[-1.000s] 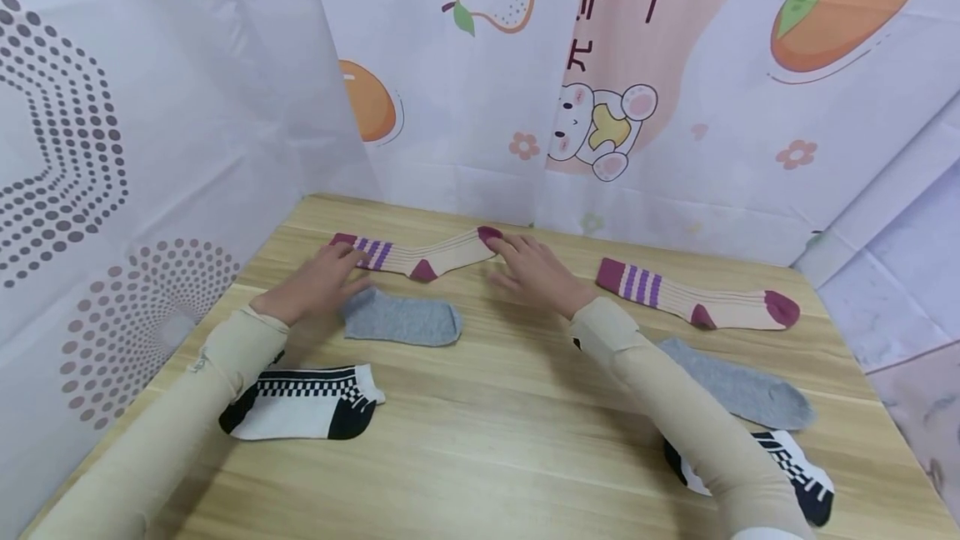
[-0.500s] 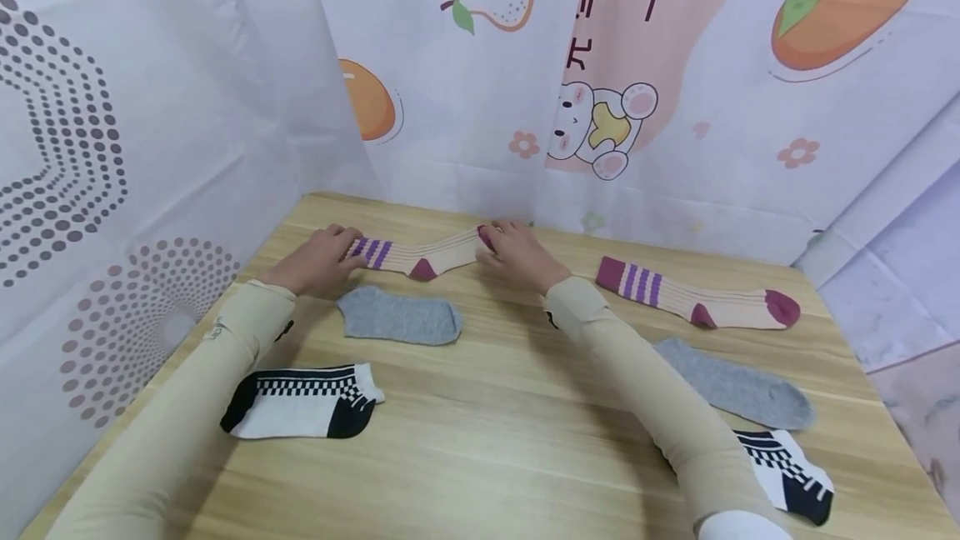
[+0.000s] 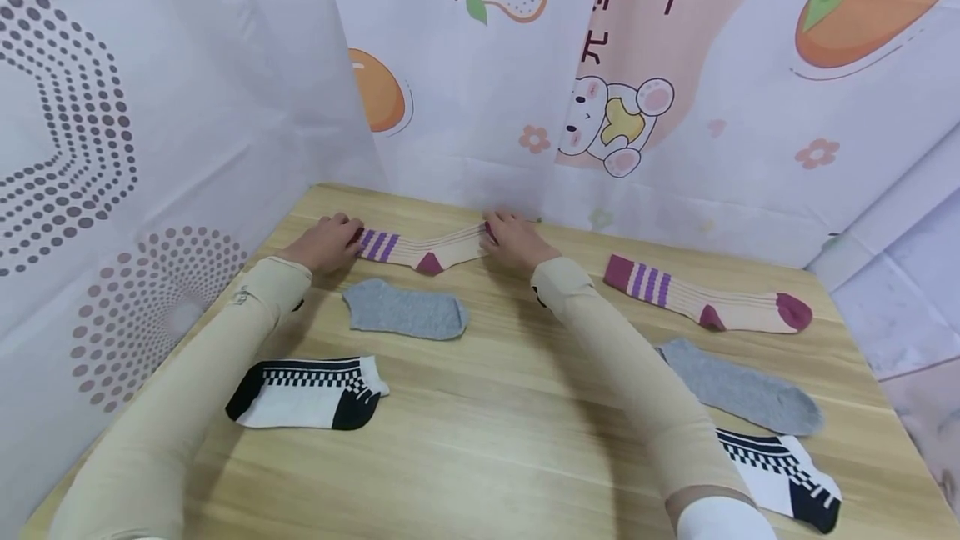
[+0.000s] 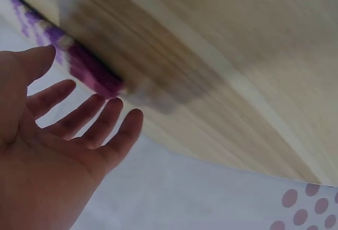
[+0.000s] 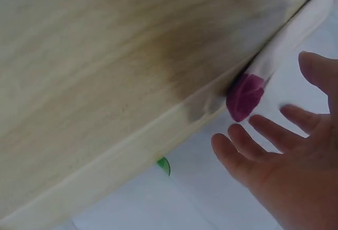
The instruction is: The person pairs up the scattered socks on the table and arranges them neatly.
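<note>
A cream sock with purple stripes and maroon cuff, heel and toe lies flat at the back of the table. At its cuff end is my left hand. In the left wrist view its fingers are spread and slightly bent, fingertips right at the maroon cuff. My right hand is at the opposite end, covering part of the toe in the head view. From the right wrist, its loosely bent fingers appear beside the maroon toe, thumb apart from them.
A grey sock and a black-and-white checked sock lie on the left of the wooden table. To the right lie another striped sock, grey sock and checked sock. Printed curtains border the table.
My left hand has moved from over the stripes outward to the cuff end. My right hand has settled over the toe. The head view has shifted slightly; the socks look unmoved.
</note>
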`<state>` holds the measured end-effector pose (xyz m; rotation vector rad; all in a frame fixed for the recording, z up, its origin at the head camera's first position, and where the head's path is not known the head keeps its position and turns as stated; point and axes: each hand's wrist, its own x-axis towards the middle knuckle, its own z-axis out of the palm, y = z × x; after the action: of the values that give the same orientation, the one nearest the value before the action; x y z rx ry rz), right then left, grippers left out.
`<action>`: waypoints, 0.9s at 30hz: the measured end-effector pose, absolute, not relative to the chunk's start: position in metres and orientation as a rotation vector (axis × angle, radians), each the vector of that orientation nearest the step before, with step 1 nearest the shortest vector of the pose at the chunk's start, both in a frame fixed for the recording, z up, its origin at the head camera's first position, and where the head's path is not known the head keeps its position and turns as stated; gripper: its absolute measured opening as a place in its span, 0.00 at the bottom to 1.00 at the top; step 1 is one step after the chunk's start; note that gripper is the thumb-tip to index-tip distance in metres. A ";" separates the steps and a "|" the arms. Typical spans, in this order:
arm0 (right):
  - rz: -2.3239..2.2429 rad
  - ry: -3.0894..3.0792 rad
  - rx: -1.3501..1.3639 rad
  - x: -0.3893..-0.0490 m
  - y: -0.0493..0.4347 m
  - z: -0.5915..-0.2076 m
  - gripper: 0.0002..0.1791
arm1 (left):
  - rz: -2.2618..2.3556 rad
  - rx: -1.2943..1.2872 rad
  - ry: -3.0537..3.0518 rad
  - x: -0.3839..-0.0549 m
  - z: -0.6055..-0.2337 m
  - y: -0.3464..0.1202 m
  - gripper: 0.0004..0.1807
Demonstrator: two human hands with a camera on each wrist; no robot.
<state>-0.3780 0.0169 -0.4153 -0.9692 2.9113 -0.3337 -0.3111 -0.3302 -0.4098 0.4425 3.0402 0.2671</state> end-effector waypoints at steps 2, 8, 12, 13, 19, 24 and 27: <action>-0.319 2.920 -0.982 -0.381 0.016 -0.418 0.12 | 0.266 0.441 3.054 -0.314 -0.412 -0.332 0.20; -0.287 2.963 -0.902 -0.388 0.013 -0.423 0.08 | 0.292 0.462 3.103 -0.323 -0.423 -0.343 0.10; -0.264 2.959 -0.853 -0.390 0.008 -0.424 0.08 | 0.353 0.392 3.090 -0.321 -0.428 -0.353 0.08; -0.275 2.953 -0.849 -0.390 0.007 -0.424 0.08 | 0.377 0.370 3.086 -0.321 -0.429 -0.355 0.07; -0.526 2.922 -0.803 -0.395 0.014 -0.419 0.10 | 0.568 0.373 3.050 -0.321 -0.426 -0.354 0.08; -0.681 2.918 -0.846 -0.395 0.023 -0.414 0.06 | 0.615 0.402 3.064 -0.322 -0.419 -0.349 0.07; -0.712 2.921 -0.871 -0.393 0.028 -0.413 0.09 | 0.632 0.436 3.096 -0.323 -0.417 -0.349 0.06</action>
<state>-0.3935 0.0280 -0.4132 -0.8705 2.9209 -0.7117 -0.3226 -0.3491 -0.4166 0.4358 3.0960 0.6316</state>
